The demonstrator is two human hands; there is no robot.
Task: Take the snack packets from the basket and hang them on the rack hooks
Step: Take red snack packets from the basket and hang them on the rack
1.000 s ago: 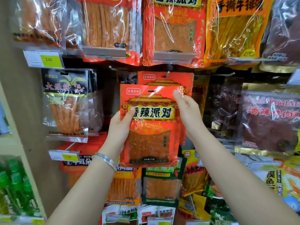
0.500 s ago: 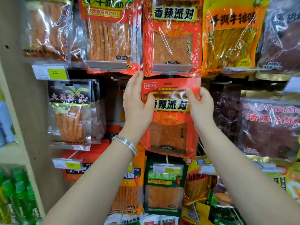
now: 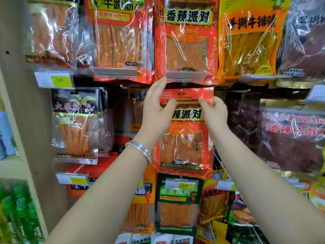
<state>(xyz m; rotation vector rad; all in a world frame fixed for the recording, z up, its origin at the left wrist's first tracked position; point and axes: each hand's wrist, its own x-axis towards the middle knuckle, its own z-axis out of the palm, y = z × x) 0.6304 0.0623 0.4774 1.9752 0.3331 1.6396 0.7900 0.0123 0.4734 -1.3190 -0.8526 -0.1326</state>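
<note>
A red snack packet [image 3: 182, 148] with a clear window hangs flat against the rack in the middle row. A metal hook [image 3: 181, 92] shows through the hole in its top strip. My left hand [image 3: 156, 111] pinches the packet's upper left part, thumb on the front, fingers reaching up behind. My right hand [image 3: 213, 111] grips the top right corner. The basket is out of view.
Packets crowd every side: a matching red packet [image 3: 186, 41] directly above, a yellow one [image 3: 249, 41] at upper right, dark meat packets [image 3: 292, 138] at right, a black-topped packet [image 3: 75, 124] at left. A price tag [image 3: 54, 80] sticks out at left. Green bottles [image 3: 15, 213] fill the lower left.
Both hands have raised the red packet from mid-rack up to the hook and pushed its top strip over the hook. My view has moved closer and tilted upward.
</note>
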